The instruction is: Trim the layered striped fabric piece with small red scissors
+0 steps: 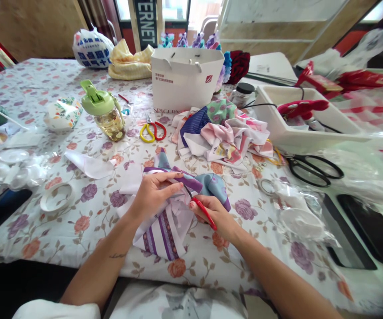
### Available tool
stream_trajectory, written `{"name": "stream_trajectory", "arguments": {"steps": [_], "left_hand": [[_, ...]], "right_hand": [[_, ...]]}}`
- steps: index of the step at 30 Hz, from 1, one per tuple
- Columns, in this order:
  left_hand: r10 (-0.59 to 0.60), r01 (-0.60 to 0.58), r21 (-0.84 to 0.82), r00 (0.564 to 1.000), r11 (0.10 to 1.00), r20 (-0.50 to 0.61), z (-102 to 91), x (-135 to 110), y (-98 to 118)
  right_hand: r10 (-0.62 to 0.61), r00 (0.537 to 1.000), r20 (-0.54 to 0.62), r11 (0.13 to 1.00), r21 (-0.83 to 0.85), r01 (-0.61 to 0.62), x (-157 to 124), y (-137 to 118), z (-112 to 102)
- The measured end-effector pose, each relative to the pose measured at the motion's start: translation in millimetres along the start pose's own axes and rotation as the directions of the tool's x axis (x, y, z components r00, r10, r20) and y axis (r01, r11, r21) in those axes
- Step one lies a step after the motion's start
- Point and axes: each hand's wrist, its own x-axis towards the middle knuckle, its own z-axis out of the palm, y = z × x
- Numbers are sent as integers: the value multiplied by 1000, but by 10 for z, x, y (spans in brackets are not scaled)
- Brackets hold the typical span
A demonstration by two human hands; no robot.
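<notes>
My left hand pinches the edge of a purple-and-blue patterned fabric piece above the table. In my closed right hand is a slim red-handled tool, its dark narrow end pointing at the fabric by my left fingertips. Whether it is a blade or a point, I cannot make out. White fabric with purple floral stripes hangs below my hands onto the tablecloth. A blue-grey fabric part spreads out behind my right hand.
Beyond my hands lie a heap of fabric scraps and red-and-yellow-handled pliers. A green-lidded bottle stands left, near a tape roll. Black scissors, a white bin and a black phone are right. A white paper bag stands behind.
</notes>
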Motion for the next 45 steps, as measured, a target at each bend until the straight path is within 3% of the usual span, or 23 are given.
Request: {"name": "stream_trajectory", "arguments": {"steps": [9, 21, 29, 45], "left_hand": [[2, -3, -15, 999, 1000, -52, -14, 19, -13], [-24, 21, -103, 999, 994, -29, 6, 16, -11], [-36, 36, -66, 999, 997, 3, -13, 3, -24], [-50, 49, -72, 999, 996, -7, 17, 6, -5]], "right_hand": [[-10, 1000, 3, 1000, 14, 10, 9, 21, -15], [-15, 998, 59, 999, 48, 12, -2, 34, -37], [-16, 996, 85, 999, 46, 12, 12, 83, -62], [-5, 998, 55, 1000, -7, 5, -9, -33, -24]]}}
